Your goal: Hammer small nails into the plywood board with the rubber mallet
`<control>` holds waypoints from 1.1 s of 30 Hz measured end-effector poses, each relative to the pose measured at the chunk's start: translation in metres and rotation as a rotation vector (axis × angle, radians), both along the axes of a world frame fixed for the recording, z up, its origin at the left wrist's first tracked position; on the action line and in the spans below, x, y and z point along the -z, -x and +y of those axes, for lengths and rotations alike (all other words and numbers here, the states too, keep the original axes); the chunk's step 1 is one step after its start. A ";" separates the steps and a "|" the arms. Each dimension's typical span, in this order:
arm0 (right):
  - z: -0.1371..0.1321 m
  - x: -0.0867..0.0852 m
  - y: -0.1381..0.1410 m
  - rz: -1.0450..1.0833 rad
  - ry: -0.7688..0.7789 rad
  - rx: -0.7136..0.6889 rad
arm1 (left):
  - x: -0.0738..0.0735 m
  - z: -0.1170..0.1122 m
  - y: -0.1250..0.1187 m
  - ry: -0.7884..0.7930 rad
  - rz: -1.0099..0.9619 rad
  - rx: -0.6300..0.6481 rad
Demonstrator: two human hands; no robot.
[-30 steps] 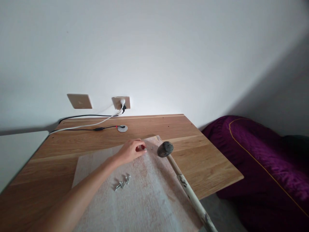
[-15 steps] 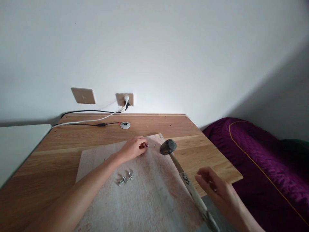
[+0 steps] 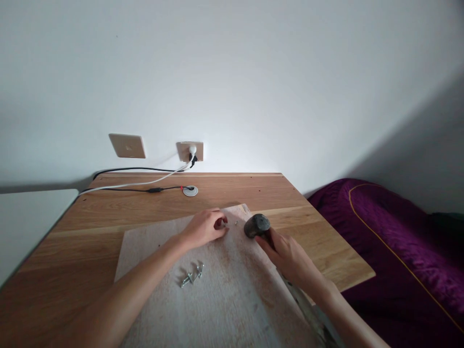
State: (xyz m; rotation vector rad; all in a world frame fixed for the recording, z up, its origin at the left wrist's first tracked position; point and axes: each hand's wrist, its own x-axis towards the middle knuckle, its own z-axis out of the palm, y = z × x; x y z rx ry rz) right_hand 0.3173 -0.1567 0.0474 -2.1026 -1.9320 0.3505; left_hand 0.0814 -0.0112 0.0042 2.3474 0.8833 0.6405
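A pale worn board lies on a wooden desk. My left hand rests on the board's far end, fingers pinched round a small nail standing on the board. My right hand lies closed over the handle of a hammer just below its dark head, which rests on the board to the right of the nail. Several loose nails lie on the board beside my left forearm. Another small nail sticks in the board between my fingers and the hammer head.
Against the white wall are a plain cover plate and a socket with plugs; black and white cables run over the desk's back. A round white cable grommet sits there. A purple bedcover lies to the right of the desk.
My right hand has come in from the lower right and closed on the hammer handle near the head. My left hand has stayed pinched at the nail.
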 end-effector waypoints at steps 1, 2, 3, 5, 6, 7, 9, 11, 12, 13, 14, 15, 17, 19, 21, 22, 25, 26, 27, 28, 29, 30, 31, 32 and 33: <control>0.001 0.001 0.000 0.007 0.001 0.002 | 0.000 0.000 0.000 0.009 -0.008 -0.011; 0.000 0.003 0.000 0.017 0.001 0.003 | 0.001 0.000 0.000 0.022 -0.018 -0.022; -0.001 0.005 0.001 0.029 0.003 0.003 | 0.001 0.000 0.000 0.036 -0.028 -0.030; -0.003 0.009 0.001 0.054 0.005 0.003 | 0.001 0.000 0.000 0.057 -0.045 -0.031; -0.004 0.012 0.001 0.067 0.005 0.003 | 0.001 0.001 0.000 0.061 -0.052 -0.025; -0.005 0.013 0.002 0.080 0.005 0.006 | 0.001 0.001 -0.001 0.060 -0.056 -0.016; -0.006 0.015 0.002 0.106 0.009 0.012 | 0.001 0.003 -0.001 0.055 -0.061 0.004; -0.006 0.016 0.002 0.137 0.024 0.017 | 0.002 0.004 -0.001 0.051 -0.066 0.019; -0.006 0.015 0.002 0.153 0.037 0.019 | 0.002 0.004 -0.001 0.050 -0.066 0.022; -0.006 0.014 0.003 0.170 0.050 0.020 | 0.003 0.004 -0.001 0.051 -0.064 0.025; -0.007 0.013 0.003 0.186 0.061 0.022 | 0.003 0.004 -0.001 0.053 -0.062 0.024; -0.007 0.012 0.003 0.201 0.071 0.024 | 0.003 0.004 -0.001 0.057 -0.060 0.018; -0.008 0.011 0.004 0.228 0.081 0.030 | 0.004 0.003 0.000 0.069 -0.062 0.000; -0.008 0.010 0.005 0.257 0.086 0.034 | 0.004 0.003 0.000 0.075 -0.064 -0.011; -0.009 0.010 0.007 0.298 0.096 0.038 | 0.004 0.003 0.000 0.070 -0.061 -0.010; -0.009 0.009 0.007 0.321 0.105 0.042 | 0.004 0.003 0.000 0.067 -0.057 -0.010; -0.008 0.002 0.012 0.390 0.138 0.048 | 0.004 0.004 -0.001 0.068 -0.038 -0.020; -0.007 -0.002 0.014 0.408 0.143 0.045 | 0.004 0.004 -0.001 0.073 -0.030 -0.023; -0.006 -0.006 0.016 0.425 0.144 0.040 | 0.004 0.004 0.000 0.075 -0.021 -0.023; -0.004 -0.011 0.020 0.438 0.142 0.033 | 0.004 0.004 0.000 0.074 -0.015 -0.022; -0.003 -0.016 0.023 0.454 0.137 0.024 | 0.003 0.003 0.000 0.069 -0.014 -0.017; 0.000 -0.021 0.028 0.473 0.131 0.014 | 0.003 0.003 0.000 0.064 -0.017 -0.007; 0.002 -0.025 0.032 0.493 0.123 0.005 | 0.003 0.003 0.001 0.059 -0.024 0.007; 0.005 -0.028 0.037 0.508 0.115 -0.002 | 0.002 0.003 0.001 0.057 -0.034 0.022; 0.008 -0.029 0.042 0.516 0.109 -0.006 | 0.002 0.002 0.002 0.061 -0.047 0.035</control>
